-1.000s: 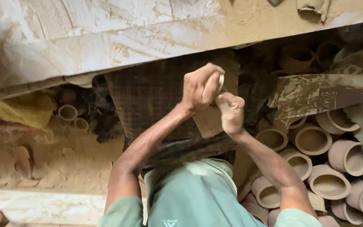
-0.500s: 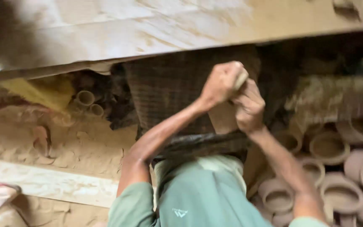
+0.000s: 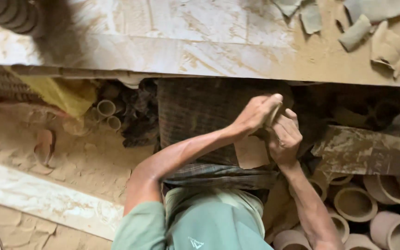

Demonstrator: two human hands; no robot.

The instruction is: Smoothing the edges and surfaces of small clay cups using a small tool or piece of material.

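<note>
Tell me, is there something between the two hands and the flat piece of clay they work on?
Nothing visible. The left hand and the right hand are pressed together over the top of the clay piece, which hangs below them over the checked cloth. Exactly how the fingers grip it is hidden.

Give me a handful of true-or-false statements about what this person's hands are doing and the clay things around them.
1. Both hands meet on one clay piece. True: the left hand and the right hand close on it together.
2. The clay pots stand at the person's right. True.
3. The pots are glazed bright blue. False: they are plain brown clay.
4. The pale board above the hands holds clay scraps. True.
5. The person wears a red shirt. False: the shirt is green.
6. The left hand rests on the sandy ground. False: it is raised, on the clay piece.
</note>
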